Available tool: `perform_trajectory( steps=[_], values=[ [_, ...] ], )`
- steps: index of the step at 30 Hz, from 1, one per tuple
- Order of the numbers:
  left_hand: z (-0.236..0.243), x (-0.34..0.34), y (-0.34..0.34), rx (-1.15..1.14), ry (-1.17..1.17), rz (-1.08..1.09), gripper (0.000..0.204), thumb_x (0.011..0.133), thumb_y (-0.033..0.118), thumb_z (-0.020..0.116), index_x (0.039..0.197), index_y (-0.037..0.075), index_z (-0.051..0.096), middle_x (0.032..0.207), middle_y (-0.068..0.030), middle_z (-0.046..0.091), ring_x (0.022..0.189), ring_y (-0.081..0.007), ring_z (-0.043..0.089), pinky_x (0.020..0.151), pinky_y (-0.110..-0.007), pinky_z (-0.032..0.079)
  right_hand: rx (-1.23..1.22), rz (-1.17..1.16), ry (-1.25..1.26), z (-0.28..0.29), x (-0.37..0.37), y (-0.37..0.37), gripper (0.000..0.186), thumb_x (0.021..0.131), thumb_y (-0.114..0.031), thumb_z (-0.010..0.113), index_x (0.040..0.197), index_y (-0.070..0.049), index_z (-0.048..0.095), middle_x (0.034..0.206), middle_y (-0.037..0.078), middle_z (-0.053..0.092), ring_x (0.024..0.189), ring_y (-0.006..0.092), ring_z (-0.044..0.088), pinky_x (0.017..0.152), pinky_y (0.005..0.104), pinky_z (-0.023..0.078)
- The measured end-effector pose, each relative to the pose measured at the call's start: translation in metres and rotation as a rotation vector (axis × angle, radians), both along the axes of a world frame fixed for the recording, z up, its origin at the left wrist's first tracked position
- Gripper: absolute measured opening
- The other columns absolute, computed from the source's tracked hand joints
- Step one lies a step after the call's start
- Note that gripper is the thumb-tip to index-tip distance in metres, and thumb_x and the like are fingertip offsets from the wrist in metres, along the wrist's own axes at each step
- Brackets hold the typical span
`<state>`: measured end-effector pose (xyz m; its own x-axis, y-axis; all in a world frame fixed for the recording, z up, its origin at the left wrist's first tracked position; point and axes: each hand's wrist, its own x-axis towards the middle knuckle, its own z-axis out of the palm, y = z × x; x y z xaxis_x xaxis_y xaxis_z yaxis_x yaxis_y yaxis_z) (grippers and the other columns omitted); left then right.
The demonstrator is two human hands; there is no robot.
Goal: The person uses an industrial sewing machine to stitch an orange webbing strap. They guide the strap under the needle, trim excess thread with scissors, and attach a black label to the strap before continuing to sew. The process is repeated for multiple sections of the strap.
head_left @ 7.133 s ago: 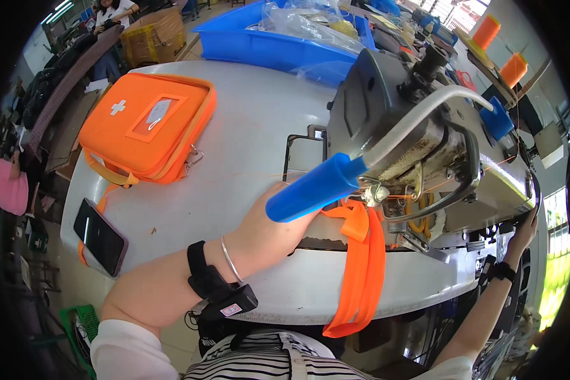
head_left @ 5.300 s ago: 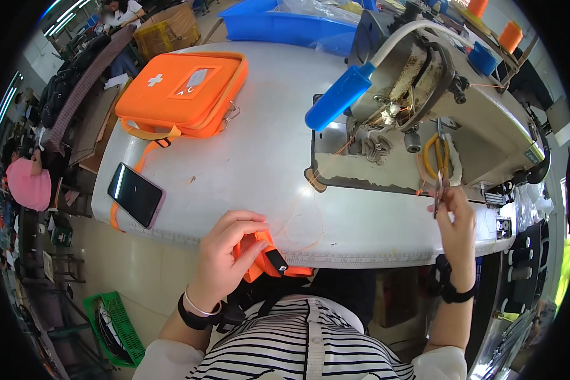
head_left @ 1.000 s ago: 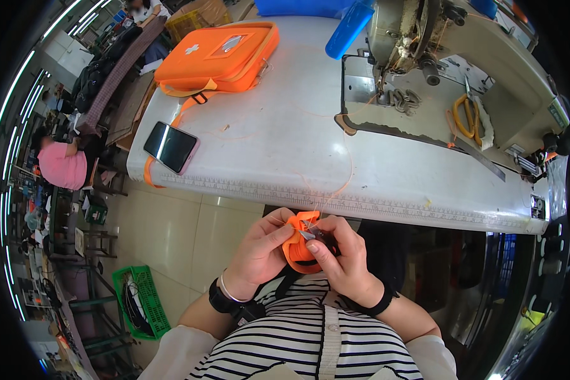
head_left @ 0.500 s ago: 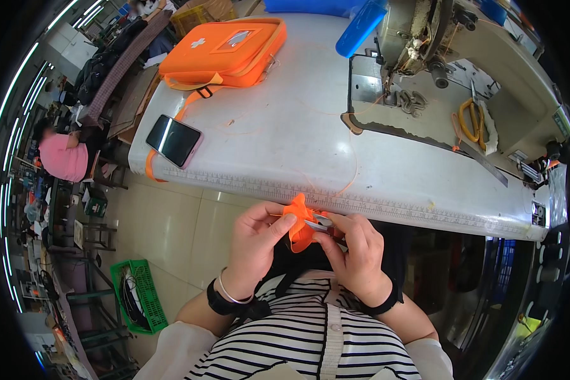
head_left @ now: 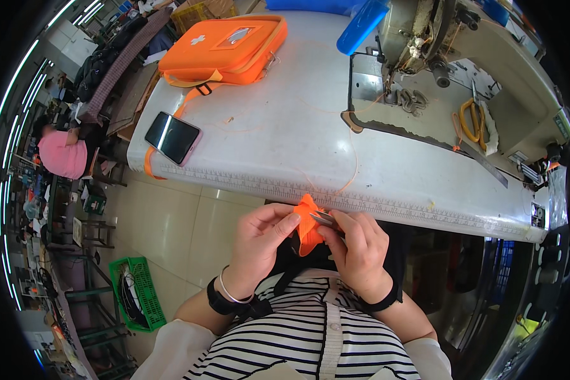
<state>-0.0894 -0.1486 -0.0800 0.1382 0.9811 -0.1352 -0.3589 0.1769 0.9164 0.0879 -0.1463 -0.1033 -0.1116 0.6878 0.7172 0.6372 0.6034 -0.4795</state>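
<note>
My left hand (head_left: 263, 235) pinches a folded piece of orange fabric (head_left: 308, 231) between thumb and fingers, just off the near table edge above my lap. In my right hand (head_left: 360, 248) are small metal thread snips (head_left: 323, 220), mostly hidden by the fingers. Their pointed blades lie against the right side of the fabric. A loose orange thread (head_left: 356, 166) lies on the table just beyond my hands.
A sewing machine (head_left: 481, 57) stands at the right, with yellow-handled scissors (head_left: 472, 120) on its bed. On the white table (head_left: 285, 126) lie an orange zipped case (head_left: 225, 54), a phone (head_left: 173, 138) and a blue object (head_left: 361, 28). A green crate (head_left: 147, 294) sits on the floor.
The fabric has shifted slightly right and turned in my left hand. The snips' blades, apart before, now look closer together, and my right hand has moved slightly.
</note>
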Motion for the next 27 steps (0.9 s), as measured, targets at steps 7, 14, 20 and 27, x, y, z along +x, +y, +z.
perform_trajectory(
  steps=[7,14,20,27],
  values=[
    [0.007,0.002,-0.002,0.090,0.151,0.003,0.022,0.094,0.007,0.062,0.112,-0.007,0.063,0.102,-0.0092,0.069,0.091,-0.0109,0.064,0.083,-0.024,0.051,0.025,-0.039,-0.047,0.003,0.002,-0.001,0.033,0.073,-0.013,0.079,0.099,-0.002,0.063,0.074,0.005,0.060,0.062,0.0192,0.058,0.050,0.0295,0.046],
    [0.006,0.003,-0.002,0.075,0.146,-0.011,0.021,0.095,0.006,0.061,0.112,-0.006,0.062,0.099,-0.0071,0.068,0.090,-0.0095,0.063,0.081,-0.023,0.050,-0.138,0.041,0.205,-0.004,0.001,-0.004,0.031,0.076,-0.012,0.078,0.100,-0.001,0.060,0.075,0.008,0.060,0.062,0.0240,0.059,0.052,0.0332,0.048],
    [0.001,0.004,0.001,0.075,0.113,0.034,0.012,0.095,0.007,0.061,0.103,-0.001,0.060,0.094,-0.0054,0.067,0.084,-0.0089,0.062,0.079,-0.022,0.050,-0.144,0.080,0.079,0.010,-0.001,-0.009,0.034,0.076,-0.014,0.078,0.101,-0.002,0.059,0.073,0.007,0.058,0.060,0.0219,0.058,0.050,0.0319,0.046],
    [0.003,0.007,0.000,0.116,0.166,0.053,0.014,0.096,0.011,0.061,0.103,0.000,0.058,0.092,-0.0062,0.066,0.082,-0.0086,0.062,0.077,-0.023,0.053,-0.108,0.031,-0.108,0.019,0.007,-0.004,0.035,0.077,-0.018,0.077,0.102,-0.001,0.059,0.071,0.005,0.056,0.059,0.0189,0.058,0.048,0.0301,0.045]
  ],
)
